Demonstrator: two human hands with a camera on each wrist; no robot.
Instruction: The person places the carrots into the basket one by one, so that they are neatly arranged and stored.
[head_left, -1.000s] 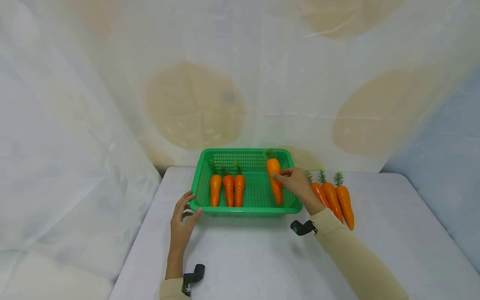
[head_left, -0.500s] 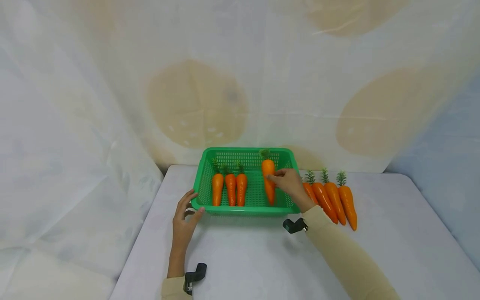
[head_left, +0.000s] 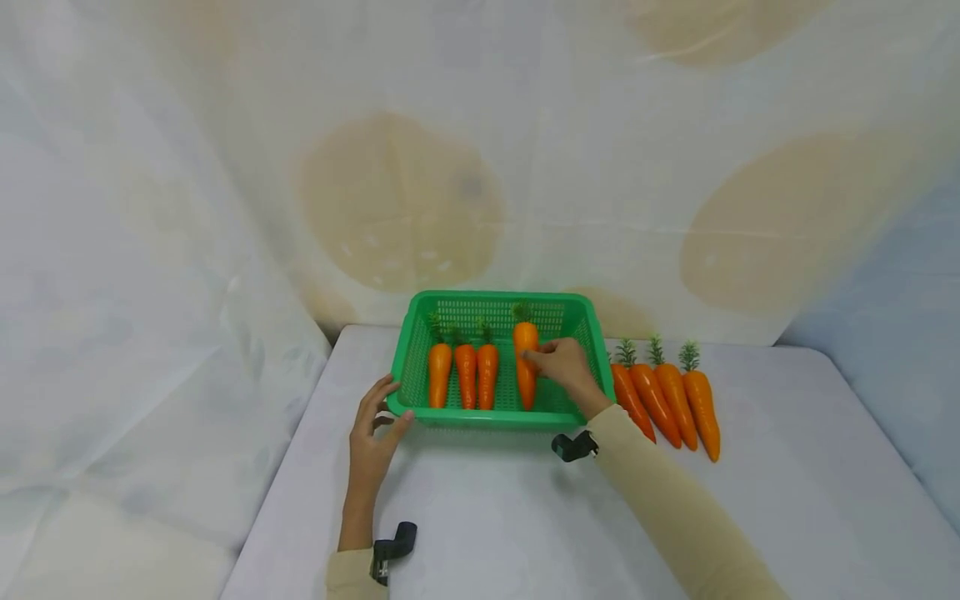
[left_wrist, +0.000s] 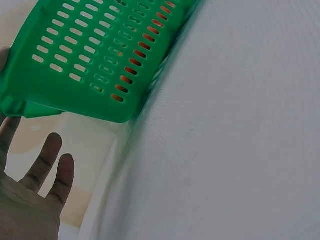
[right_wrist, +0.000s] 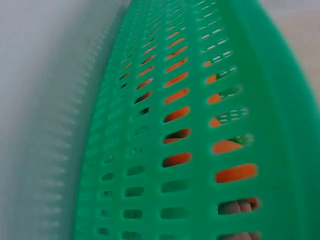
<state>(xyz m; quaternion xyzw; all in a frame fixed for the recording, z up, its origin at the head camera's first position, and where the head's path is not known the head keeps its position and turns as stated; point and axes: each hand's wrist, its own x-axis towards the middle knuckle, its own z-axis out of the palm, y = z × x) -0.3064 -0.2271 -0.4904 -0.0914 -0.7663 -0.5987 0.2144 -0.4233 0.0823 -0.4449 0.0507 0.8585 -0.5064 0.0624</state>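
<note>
My right hand point(head_left: 564, 365) pinches an orange carrot point(head_left: 526, 337) with a green leafy top, over the right half of a green plastic basket point(head_left: 495, 418). On the basket's left side lie three more carrots point(head_left: 466, 375) in a row, tops toward the back wall. At the near left corner my left hand point(head_left: 367, 454) holds the basket rim between thumb and forefinger. The left wrist view has the other fingers point(left_wrist: 64, 175) spread below the basket wall point(left_wrist: 75, 95). Through the slots in the right wrist view, some orange and my fingertips point(right_wrist: 237, 207) show.
Several carrots point(head_left: 701, 408) lie side by side on the white-covered table point(head_left: 480, 517), right of the basket, tops toward the back. A pale patterned sheet point(head_left: 585, 183) hangs behind the table and along both sides.
My right hand has carried the carrot leftward and slightly down within the basket, toward the row of three. More of the carrots on the table now show. The left hand stays at the corner.
</note>
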